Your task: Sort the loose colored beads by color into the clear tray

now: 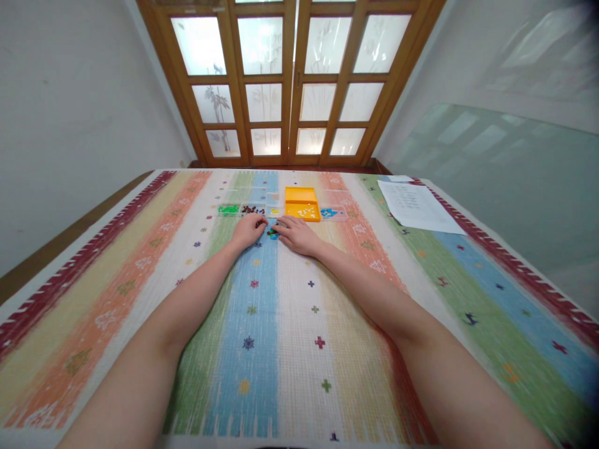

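Note:
My left hand point(249, 231) is closed, with thumb and fingertips together, in front of the boxes of small pieces. Anything in its pinch is too small to make out. My right hand point(298, 236) lies just to the right, its fingers bent together toward the left hand. Whatever its fingertips hold is hidden. A small cluster of blue, green and dark pieces point(272, 234) sits on the cloth between the hands, beside the right fingers. Right behind the left hand are brown pieces point(253, 209) in a clear open box.
Green pieces point(228, 210) fill a clear box at the left. A yellow open case point(302, 194) holds white pieces point(306, 212); blue pieces point(329, 213) lie in a clear box to its right. Printed paper sheets point(418, 206) rest farther right on the striped tablecloth point(299, 349).

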The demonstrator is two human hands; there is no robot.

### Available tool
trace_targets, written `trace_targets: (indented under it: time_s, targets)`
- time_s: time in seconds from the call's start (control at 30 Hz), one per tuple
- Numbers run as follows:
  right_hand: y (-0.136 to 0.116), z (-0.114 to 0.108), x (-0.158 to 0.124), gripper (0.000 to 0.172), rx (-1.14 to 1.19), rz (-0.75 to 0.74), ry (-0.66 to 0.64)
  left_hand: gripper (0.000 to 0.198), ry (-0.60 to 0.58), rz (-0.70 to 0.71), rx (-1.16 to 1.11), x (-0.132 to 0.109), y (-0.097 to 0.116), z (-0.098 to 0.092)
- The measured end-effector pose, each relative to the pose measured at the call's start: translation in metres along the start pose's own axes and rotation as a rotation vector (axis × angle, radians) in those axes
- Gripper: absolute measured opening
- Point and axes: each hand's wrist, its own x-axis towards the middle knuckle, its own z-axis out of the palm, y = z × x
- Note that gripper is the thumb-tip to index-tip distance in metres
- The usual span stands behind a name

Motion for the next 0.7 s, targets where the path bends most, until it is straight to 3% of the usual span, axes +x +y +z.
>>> trace_targets:
  time_s: [0.3, 0.47, 0.7]
  targets:
    - [-0.0003, 0.0003, 0.0008, 0.038, -0.064, 0.006, 0.037, 0.019, -0.067, 0.106, 0.024, -0.0010, 0.0050, -0.0022]
    - [0.0011, 0.0048, 0.0017, 0.040, -0.035, 0.015, 0.011, 0.018, -0.083, 0.092, 0.002, 0.0000, 0.0049, -0.0019]
    - [0.0004, -0.0024, 0.0006, 0.029, 0.000, 0.042, 0.086, 0.013, -0.091, 0.092, -0.049, 0.0008, 0.0024, -0.0012]
